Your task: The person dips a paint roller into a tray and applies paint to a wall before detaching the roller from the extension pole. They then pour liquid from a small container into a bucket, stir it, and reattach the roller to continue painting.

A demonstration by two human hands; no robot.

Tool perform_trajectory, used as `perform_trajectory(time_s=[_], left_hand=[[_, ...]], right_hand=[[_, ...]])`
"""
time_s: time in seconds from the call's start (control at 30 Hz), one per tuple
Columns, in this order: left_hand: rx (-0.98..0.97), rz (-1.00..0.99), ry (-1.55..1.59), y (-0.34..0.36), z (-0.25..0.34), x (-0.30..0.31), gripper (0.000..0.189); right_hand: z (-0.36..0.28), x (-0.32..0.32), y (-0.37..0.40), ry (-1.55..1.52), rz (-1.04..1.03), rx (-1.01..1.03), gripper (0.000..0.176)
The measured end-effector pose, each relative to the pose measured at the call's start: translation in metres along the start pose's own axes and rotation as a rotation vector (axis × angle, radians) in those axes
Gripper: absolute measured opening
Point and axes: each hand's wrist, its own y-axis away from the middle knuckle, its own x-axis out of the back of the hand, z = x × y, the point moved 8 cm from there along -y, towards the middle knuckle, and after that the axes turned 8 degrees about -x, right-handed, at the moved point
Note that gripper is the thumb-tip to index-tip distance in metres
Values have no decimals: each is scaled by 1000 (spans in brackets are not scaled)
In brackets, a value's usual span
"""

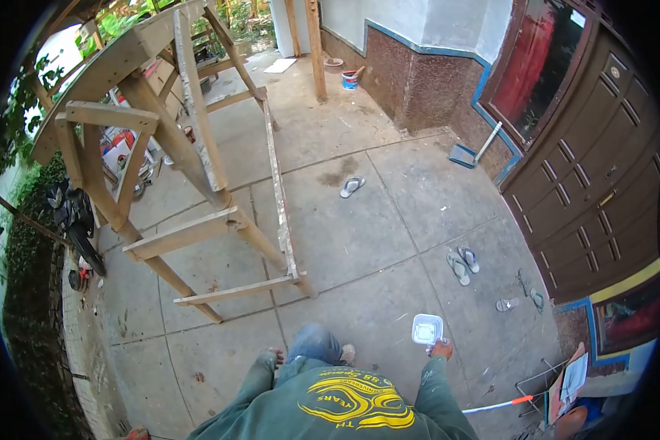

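Outdoors, on a concrete floor (359, 242), holding a white square tub (427, 328) by its near right corner in the closed right hand (441, 349), out in front of the body at the near right of the scene. Hard to say whether lidded or open; pale on top either way. Hanging low at the near left, beside a jeans knee (312, 343): the left hand (275, 357), apparently carrying nothing, too small to tell how far spread.

Probably best to keep the tub level, given a one-corner grip prone to dipping at the far side. Worth sliding the fingers further along the rim, or bringing the left hand under the base for support.

Mind the footing as well: a pair of sandals (458, 268) lying just beyond the tub, more slippers (507, 303) to the right of them near the brown door (594, 191), and a lone sandal (352, 186) further off at centre. Keep clear, too, of the wooden trestle (198, 169) filling the far left, with its lowest rail (235, 292) jutting out close to the floor, not far beyond the knee.

Against the far wall: a dustpan (468, 154) and a small paint pot (350, 78). At the near right edge: a white rod (495, 405) tipped in orange.
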Motion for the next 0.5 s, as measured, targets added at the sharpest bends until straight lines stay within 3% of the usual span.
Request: perform_trajectory(time_s=[0.07, 0.1, 0.2, 0.23, 0.27, 0.33, 0.4, 0.43, 0.5], left_hand=[[-191, -51, -130, -9, 60, -27, 29], [-193, -49, -126, -17, 78, -35, 29], [-113, -26, -165, -44, 129, -50, 27], [-33, -48, -105, -54, 132, -51, 27], [53, -69, -48, -61, 136, -49, 26], [-7, -111, 13, -45, 160, -47, 27], [-896, -282, -1274, -62, 208, -72, 34], [-908, -293, -1252, -79, 215, -72, 34], [-520, -387, -883, -108, 233, -72, 34]], right_hand=[[-38, -19, 4, -20, -23, -6, 13], [-54, -33, -2, -50, -45, -13, 14], [-71, -77, -30, -61, -80, -96, 20], [-73, -90, -39, -79, -59, -89, 31], [-62, -105, -57, -79, -61, -98, 31], [-79, -107, -84, 168, 203, 245, 36], [-104, -114, -82, -45, 128, -125, 26], [-129, -112, -89, -36, 141, -105, 26], [-154, -111, -112, 168, 194, -112, 21]])
